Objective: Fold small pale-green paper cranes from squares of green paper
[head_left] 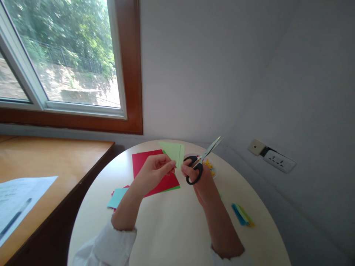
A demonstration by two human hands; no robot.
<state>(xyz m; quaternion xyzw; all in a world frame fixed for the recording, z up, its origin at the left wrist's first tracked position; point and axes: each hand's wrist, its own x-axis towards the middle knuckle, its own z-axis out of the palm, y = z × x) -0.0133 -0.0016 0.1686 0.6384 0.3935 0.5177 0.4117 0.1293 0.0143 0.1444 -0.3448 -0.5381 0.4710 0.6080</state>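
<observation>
My left hand (155, 170) pinches a folded light green paper (173, 151) and holds it up above a round cream table (172, 229). My right hand (201, 183) grips black-handled scissors (201, 162), fingers through the loops, the blades shut and pointing up to the right, just beside the green paper. The two hands almost touch at the fingertips.
A red sheet (144, 162) lies over a green one on the table, with a light blue square (118, 197) at its left. Folded blue, green and yellow strips (243, 215) lie at the right. A small dish of yellow bits (210, 166) sits behind the scissors. A wooden desk (50, 162) with a printed paper (16, 201) stands at the left.
</observation>
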